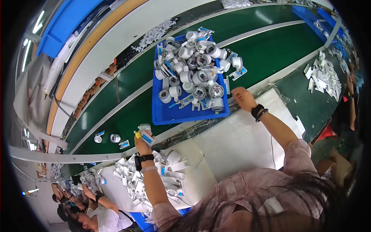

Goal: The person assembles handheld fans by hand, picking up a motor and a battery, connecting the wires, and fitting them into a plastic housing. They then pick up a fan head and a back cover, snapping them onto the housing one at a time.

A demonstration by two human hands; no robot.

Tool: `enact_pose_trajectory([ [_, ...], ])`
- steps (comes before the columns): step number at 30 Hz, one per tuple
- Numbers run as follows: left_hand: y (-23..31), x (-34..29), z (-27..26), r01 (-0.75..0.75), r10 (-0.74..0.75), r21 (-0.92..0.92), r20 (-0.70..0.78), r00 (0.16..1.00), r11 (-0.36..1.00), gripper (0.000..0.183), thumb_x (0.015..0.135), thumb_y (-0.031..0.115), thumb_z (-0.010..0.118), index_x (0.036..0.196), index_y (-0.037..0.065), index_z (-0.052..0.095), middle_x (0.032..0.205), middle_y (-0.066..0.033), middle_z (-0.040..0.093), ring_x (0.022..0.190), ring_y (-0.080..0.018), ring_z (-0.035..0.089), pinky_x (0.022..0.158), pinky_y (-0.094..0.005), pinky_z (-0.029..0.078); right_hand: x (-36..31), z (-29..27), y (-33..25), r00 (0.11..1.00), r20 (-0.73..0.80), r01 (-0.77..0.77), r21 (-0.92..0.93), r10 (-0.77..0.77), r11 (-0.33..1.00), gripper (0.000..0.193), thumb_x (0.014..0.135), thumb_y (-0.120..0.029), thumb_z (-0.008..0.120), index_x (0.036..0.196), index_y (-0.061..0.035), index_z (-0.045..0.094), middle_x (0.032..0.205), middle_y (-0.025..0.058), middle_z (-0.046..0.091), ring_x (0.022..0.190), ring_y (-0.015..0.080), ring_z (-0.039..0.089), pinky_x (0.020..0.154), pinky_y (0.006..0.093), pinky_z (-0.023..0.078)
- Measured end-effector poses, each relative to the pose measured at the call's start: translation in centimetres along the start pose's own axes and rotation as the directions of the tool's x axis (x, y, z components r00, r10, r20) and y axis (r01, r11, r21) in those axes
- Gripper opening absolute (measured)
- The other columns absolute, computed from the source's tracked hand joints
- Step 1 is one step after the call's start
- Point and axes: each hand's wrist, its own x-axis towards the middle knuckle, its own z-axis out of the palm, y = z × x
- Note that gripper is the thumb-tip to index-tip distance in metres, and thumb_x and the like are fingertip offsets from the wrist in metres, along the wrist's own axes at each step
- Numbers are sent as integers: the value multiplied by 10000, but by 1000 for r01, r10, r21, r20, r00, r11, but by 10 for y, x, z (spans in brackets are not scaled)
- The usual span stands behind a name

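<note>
Over the near edge of the green conveyor belt, my left hand [142,144] grips a white plastic part with a blue strip [147,138]. Something yellow sits at a fingertip of that hand. Beside the right edge of a blue tray [162,112], my right hand [243,99] has its fingers curled in; whatever may be inside them is hidden. The tray is heaped with white round housings [187,75], some with dark or shiny open ends and blue-striped brackets. A narrow white piece [227,84] stands close to my right hand's fingers.
A pile of white plastic parts [131,176] lies on the bench below my left hand. A few housings [115,138] rest on the belt [266,50]. More white pieces [324,77] lie at the right. A co-worker [102,214] sits at the lower left.
</note>
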Motion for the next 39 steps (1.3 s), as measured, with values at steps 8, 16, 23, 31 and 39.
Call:
enact_pose_trajectory([
  [8,-72,76,-110,115,166,743,-293,941,659,285,890,250,477,1130,126,566,967,-47,565,822,-201,533,729,-413,441,101,66,41,997,4,-56,-578,71,814,304,861,-123,527,1159,-66,513,1107,123,594,1026,330,561,847,448,486],
  [16,-50,-52,-29,-151,287,700,-80,955,698,303,917,127,474,1181,53,605,1170,-72,554,1007,-164,533,771,-290,498,97,24,20,980,-29,-149,-767,199,624,328,765,-207,673,1041,-82,548,972,144,631,966,312,596,826,448,485],
  [23,-37,-166,34,220,-220,-22,3,976,975,214,947,126,496,1129,38,568,1075,-88,627,961,-194,632,752,-296,548,39,-34,28,917,188,-180,-591,351,787,178,691,-201,676,814,-87,617,757,143,657,748,288,664,700,409,534],
  [31,-105,-236,112,55,-172,230,527,832,972,294,936,83,529,1220,8,547,1143,-87,616,1053,-170,584,885,-284,483,-120,-14,-31,815,467,-571,550,342,610,133,843,-91,672,945,-40,604,800,11,626,697,94,605,623,254,517],
  [39,-112,-262,164,30,-325,422,649,688,906,514,846,75,599,1322,8,418,1061,-125,602,808,-172,648,674,-267,527,-215,27,-90,785,431,-595,724,445,348,155,908,-116,630,1029,-20,616,889,10,638,848,90,610,784,241,491],
])
